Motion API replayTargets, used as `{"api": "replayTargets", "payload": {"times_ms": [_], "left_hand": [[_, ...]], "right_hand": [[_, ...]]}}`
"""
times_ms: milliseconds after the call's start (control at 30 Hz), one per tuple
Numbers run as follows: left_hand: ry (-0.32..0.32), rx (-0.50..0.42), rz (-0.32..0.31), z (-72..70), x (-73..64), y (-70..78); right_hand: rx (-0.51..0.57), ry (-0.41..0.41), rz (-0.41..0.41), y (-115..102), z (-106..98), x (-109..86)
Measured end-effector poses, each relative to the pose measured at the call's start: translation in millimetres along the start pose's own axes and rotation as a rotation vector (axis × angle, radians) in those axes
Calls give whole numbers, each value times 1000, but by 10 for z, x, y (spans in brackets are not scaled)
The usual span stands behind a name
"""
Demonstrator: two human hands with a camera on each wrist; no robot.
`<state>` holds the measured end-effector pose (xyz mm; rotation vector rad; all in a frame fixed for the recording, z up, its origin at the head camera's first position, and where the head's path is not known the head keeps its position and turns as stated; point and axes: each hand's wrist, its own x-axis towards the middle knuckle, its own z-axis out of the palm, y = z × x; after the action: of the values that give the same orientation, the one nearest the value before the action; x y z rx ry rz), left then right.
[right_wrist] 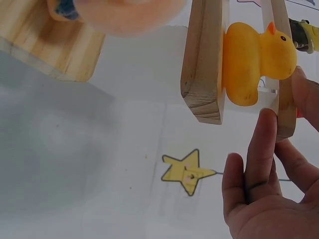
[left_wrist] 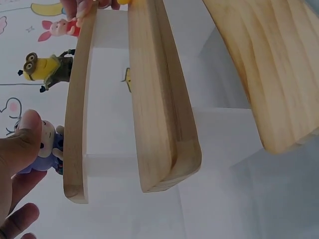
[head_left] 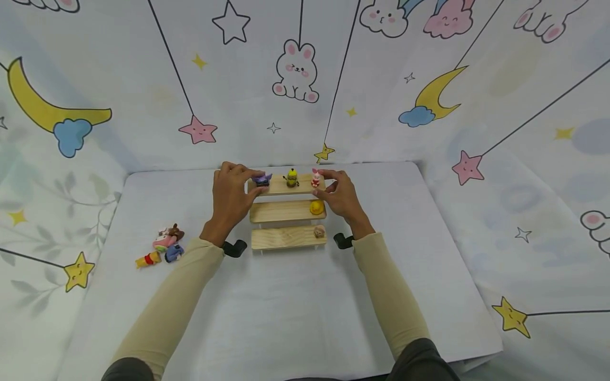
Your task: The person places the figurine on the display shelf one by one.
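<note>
My left hand (head_left: pixel 231 193) pinches a small purple figurine (head_left: pixel 261 180) between thumb and index finger at the left end of the top tier (head_left: pixel 276 186) of a wooden three-tier stand. In the left wrist view its pale face shows beside the thumb. A yellow minion figurine (head_left: pixel 292 178) stands mid-tier. At the right end, the thumb and index finger of my right hand (head_left: pixel 344 197) close around a pink piglet figurine (head_left: pixel 315 178), right at the board's end. A yellow rubber duck (right_wrist: pixel 254 62) sits on the middle tier (head_left: pixel 281 211), close to the right fingers.
On the right of the bottom tier (head_left: pixel 281 239) stands a small brownish figurine (head_left: pixel 319 231). Several figurines lie grouped on the white table (head_left: pixel 295 307) at left, among them a yellow-and-red one (head_left: pixel 148 259) and a blue one (head_left: pixel 173 253). A patterned cloth backdrop (head_left: pixel 267 74) rises behind.
</note>
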<state>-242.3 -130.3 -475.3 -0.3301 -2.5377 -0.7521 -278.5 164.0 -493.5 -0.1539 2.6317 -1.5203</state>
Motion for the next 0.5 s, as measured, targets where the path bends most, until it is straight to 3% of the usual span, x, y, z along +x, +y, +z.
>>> {"api": "replayTargets", "payload": {"times_ms": [233,500], "left_hand": [[18,-21,9,-3,-24,-34],[24,-25,3,-113,-114,-133]], "right_hand": [[7,-9,-5,-11,0,-2],[11,-15,-5,-3,-7,1]]}}
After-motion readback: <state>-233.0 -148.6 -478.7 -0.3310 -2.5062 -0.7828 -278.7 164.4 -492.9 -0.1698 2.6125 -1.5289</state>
